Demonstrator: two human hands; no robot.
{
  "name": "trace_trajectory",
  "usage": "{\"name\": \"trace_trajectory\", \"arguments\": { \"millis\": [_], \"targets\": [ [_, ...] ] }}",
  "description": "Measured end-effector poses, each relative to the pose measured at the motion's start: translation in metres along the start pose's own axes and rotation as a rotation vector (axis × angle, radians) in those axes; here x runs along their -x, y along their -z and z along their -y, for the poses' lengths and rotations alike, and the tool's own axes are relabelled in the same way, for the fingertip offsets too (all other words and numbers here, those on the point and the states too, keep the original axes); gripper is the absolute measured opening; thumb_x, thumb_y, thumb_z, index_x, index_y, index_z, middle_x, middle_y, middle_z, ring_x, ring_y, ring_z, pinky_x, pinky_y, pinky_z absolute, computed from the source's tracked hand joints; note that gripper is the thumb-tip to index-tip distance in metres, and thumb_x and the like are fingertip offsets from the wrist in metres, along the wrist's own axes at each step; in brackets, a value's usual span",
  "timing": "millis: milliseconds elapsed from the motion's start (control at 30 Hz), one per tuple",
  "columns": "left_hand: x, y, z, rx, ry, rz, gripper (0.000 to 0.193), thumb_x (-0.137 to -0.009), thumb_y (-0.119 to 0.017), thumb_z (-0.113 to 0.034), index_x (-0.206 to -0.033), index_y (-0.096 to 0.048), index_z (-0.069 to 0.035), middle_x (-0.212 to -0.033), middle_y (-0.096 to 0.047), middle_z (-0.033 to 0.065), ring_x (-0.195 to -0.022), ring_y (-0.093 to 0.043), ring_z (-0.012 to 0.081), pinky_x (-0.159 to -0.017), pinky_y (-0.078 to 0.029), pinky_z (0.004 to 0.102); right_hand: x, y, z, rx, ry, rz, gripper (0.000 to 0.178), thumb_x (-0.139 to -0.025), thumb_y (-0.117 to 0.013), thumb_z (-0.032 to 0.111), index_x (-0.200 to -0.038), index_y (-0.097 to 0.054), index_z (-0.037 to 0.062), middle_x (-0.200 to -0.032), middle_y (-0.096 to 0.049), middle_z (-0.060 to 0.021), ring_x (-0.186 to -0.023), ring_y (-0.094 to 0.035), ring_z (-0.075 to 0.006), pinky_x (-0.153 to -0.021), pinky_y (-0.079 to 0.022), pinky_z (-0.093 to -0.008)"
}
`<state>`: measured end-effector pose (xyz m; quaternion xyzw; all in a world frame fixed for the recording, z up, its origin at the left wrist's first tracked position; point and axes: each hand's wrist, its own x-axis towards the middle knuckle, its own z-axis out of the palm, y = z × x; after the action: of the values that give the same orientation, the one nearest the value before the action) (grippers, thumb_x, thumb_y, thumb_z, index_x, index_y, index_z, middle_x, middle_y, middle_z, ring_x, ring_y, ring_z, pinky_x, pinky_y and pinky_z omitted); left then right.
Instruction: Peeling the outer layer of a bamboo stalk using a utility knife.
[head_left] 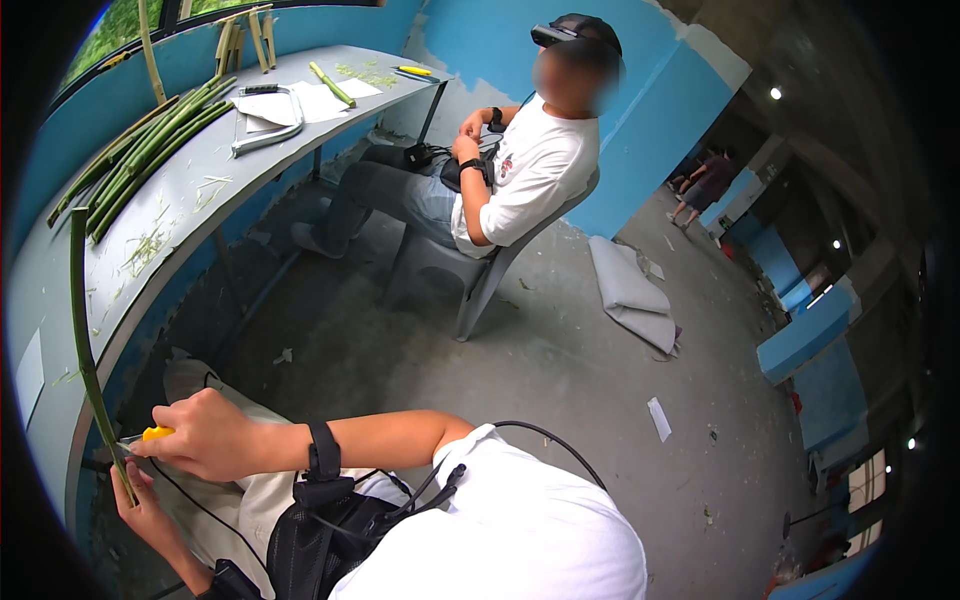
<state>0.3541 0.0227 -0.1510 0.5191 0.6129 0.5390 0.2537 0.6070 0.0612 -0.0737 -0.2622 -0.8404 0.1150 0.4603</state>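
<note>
My right hand (205, 438) is closed around a yellow-handled utility knife (157, 433). Its blade rests against a long green bamboo stalk (82, 330), close to the stalk's lower end. Below it, my left hand (147, 508) grips that lower end, the fingers wrapped partly behind it. From there the stalk rises, slightly bent, past the edge of the grey table (190, 205). Pale green shavings (148, 248) lie on the tabletop near its upper part.
Several green stalks (160, 140) lie bundled on the table, beside a hacksaw (268, 120). Farther along are a short green piece (332, 85) and another yellow knife (415, 72). A person (540, 170) sits on a grey chair (478, 290). A folded grey sheet (630, 295) lies on the floor.
</note>
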Motion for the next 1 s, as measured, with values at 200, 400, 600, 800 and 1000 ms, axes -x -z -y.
{"name": "trace_trajectory", "arguments": {
  "millis": [200,400,600,800,1000],
  "targets": [
    [0.003,-0.007,-0.008,0.000,-0.143,-0.079,0.034,-0.114,-0.060,-0.029,-0.124,-0.065,0.003,-0.096,-0.058,0.0014,-0.090,-0.053,0.0116,-0.082,-0.045,0.0279,0.000,-0.002,-0.005,0.012,0.030,-0.011,0.032,-0.087,-0.079,0.018,-0.119,-0.080,0.0208,-0.082,-0.061,-0.0069,-0.070,-0.068,-0.0280,-0.061,-0.051,-0.0428],
    [-0.001,0.004,-0.013,0.014,-0.067,0.026,0.033,-0.113,-0.063,-0.028,-0.122,-0.065,0.004,-0.100,-0.062,0.0023,-0.093,-0.054,0.0111,-0.086,-0.046,0.0282,-0.003,-0.004,-0.006,0.010,0.058,-0.043,0.032,-0.089,-0.078,0.019,-0.120,-0.079,0.0236,-0.081,-0.060,-0.0051,-0.066,-0.066,-0.0263,-0.058,-0.049,-0.0413],
    [0.003,-0.011,-0.014,-0.001,-0.056,0.009,0.030,-0.111,-0.067,-0.027,-0.117,-0.066,0.003,-0.100,-0.065,0.0020,-0.092,-0.056,0.0099,-0.085,-0.046,0.0263,0.003,0.003,-0.009,0.021,0.048,-0.011,0.031,-0.090,-0.076,0.018,-0.120,-0.079,0.0241,-0.081,-0.060,-0.0048,-0.066,-0.066,-0.0261,-0.057,-0.049,-0.0413],
    [0.016,-0.005,-0.035,-0.095,-0.113,-0.189,0.020,-0.108,-0.071,-0.019,-0.106,-0.070,0.001,-0.089,-0.065,-0.0030,-0.083,-0.055,0.0060,-0.073,-0.047,0.0261,-0.014,-0.013,0.000,0.005,0.116,0.041,0.036,-0.087,-0.075,0.020,-0.122,-0.078,0.0250,-0.081,-0.059,-0.0059,-0.068,-0.067,-0.0276,-0.057,-0.053,-0.0434],
    [0.019,-0.030,-0.086,-0.257,-0.092,-0.243,0.043,-0.088,-0.091,-0.040,-0.081,-0.065,-0.006,-0.061,-0.050,0.0024,-0.057,-0.047,0.0138,-0.055,-0.039,0.0339,-0.005,0.008,-0.006,0.136,0.055,0.096,0.041,-0.092,-0.075,0.016,-0.131,-0.078,0.0283,-0.080,-0.058,-0.0030,-0.063,-0.065,-0.0220,-0.052,-0.050,-0.0368]
  ]
}}
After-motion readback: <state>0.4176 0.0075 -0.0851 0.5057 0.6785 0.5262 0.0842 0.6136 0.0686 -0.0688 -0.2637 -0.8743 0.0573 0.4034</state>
